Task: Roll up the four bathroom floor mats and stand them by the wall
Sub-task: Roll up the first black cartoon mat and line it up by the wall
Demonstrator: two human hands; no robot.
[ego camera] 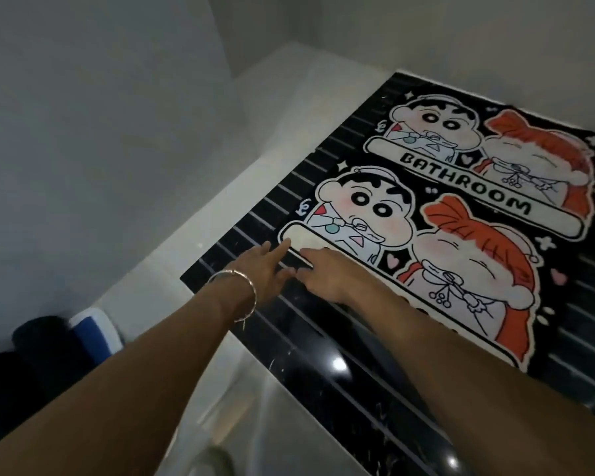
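Neither grip holds anything: left hand [267,269] and right hand [327,273] press flat, fingers spread, on near mat [443,269], its length running rightward.

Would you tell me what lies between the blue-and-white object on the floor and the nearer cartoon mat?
In the head view, only bare pale floor separates the blue-and-white object from the nearer mat; the left forearm crosses above it.
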